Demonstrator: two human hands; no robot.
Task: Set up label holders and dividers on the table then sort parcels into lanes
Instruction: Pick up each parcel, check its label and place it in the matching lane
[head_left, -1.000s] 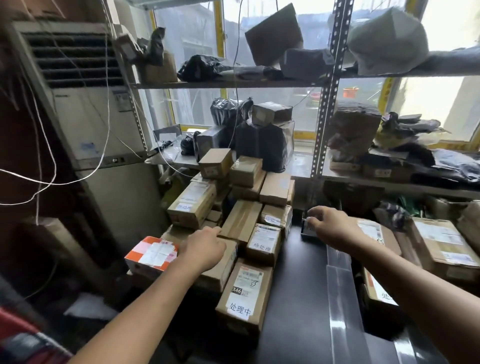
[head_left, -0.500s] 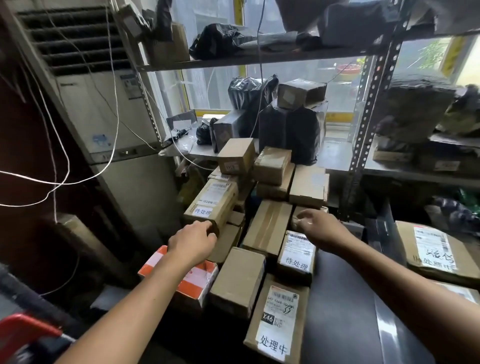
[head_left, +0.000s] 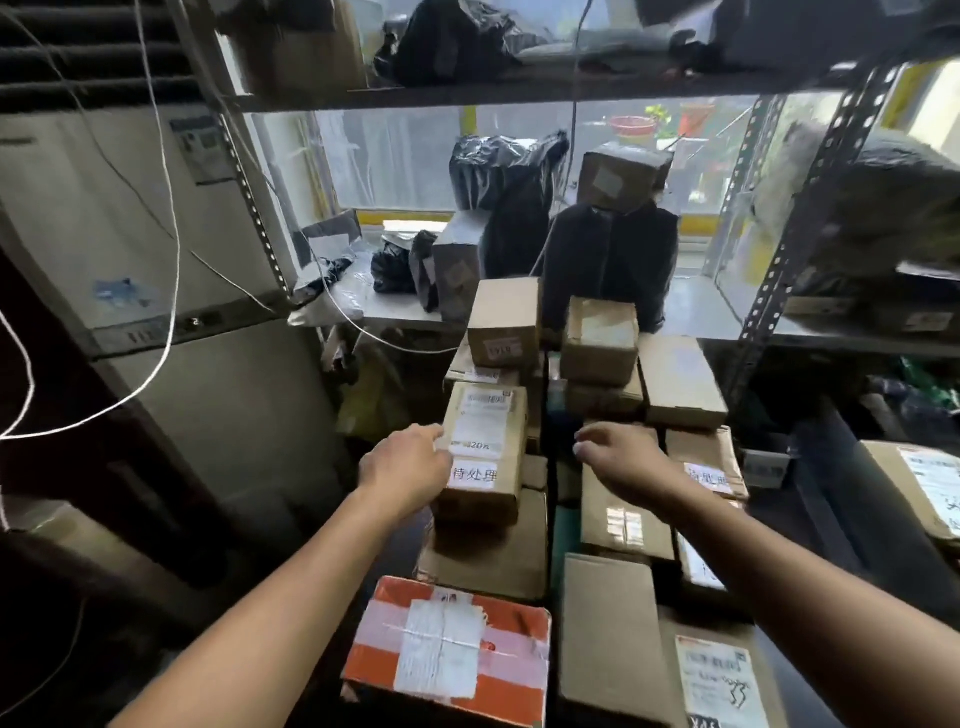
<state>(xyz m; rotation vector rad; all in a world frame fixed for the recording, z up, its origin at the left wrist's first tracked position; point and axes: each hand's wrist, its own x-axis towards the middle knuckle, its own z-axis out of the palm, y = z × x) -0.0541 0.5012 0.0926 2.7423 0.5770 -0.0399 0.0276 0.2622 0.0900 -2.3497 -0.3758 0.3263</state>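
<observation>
A pile of cardboard parcels covers the dark table (head_left: 878, 525). One upright brown parcel (head_left: 485, 483) with white labels and handwritten characters stands on the pile. My left hand (head_left: 405, 467) is at its left edge, fingers over the top corner and thumb against the side. Just right of that parcel, my right hand (head_left: 623, 457) hovers with loosely curled fingers above a flat brown box (head_left: 623, 525) and holds nothing. An orange and white parcel (head_left: 452, 649) lies nearest me. More labelled boxes lie at the right (head_left: 711, 462).
A tall white air conditioner (head_left: 156, 249) with hanging white cords stands at the left. Metal shelving (head_left: 769, 291) holds black bags (head_left: 608, 260) and boxes behind the pile. A labelled parcel (head_left: 924, 483) lies on the table at the far right.
The view swung left and nearer to the pile. My left hand moved up to the labelled upright parcel. My right hand came left from the table's far end to beside that parcel.
</observation>
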